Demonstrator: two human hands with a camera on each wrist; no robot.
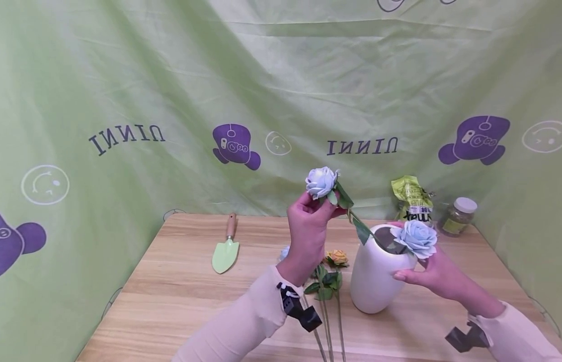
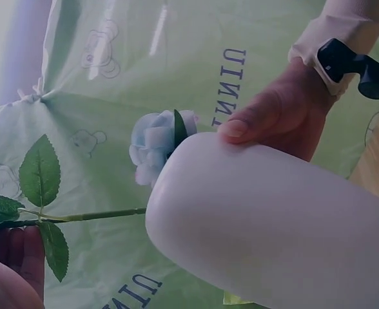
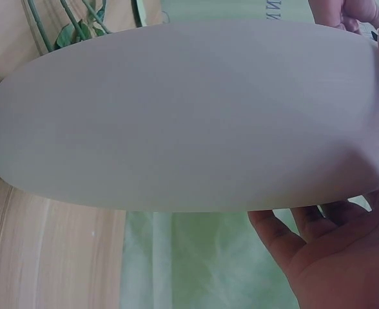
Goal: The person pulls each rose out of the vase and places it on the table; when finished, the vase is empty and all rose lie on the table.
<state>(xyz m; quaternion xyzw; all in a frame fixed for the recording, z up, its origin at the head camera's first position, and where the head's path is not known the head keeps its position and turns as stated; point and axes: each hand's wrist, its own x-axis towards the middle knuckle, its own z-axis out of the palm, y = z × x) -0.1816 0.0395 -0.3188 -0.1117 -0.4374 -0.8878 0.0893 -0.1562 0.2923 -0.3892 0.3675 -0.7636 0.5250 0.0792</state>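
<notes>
My left hand (image 1: 310,221) pinches the green stem of a pale blue rose (image 1: 321,182) just under its bloom. That stem (image 2: 106,214) slants down into the mouth of a white vase (image 1: 376,281), and its lower end is hidden inside. My right hand (image 1: 436,276) holds the vase near the rim, thumb on the near side and fingers round the far side, as the right wrist view shows from close by. A second blue rose (image 1: 416,239) stands in the vase, its bloom leaning over the rim beside the right hand.
Several loose flowers lie left of the vase, among them a yellow-orange rose (image 1: 337,257) and a bluish bloom (image 1: 284,252) partly behind my left wrist. A green trowel (image 1: 225,255) lies further left. Behind the vase stand a green bag (image 1: 412,196) and a white-lidded jar (image 1: 459,216), before a green curtain (image 1: 194,75).
</notes>
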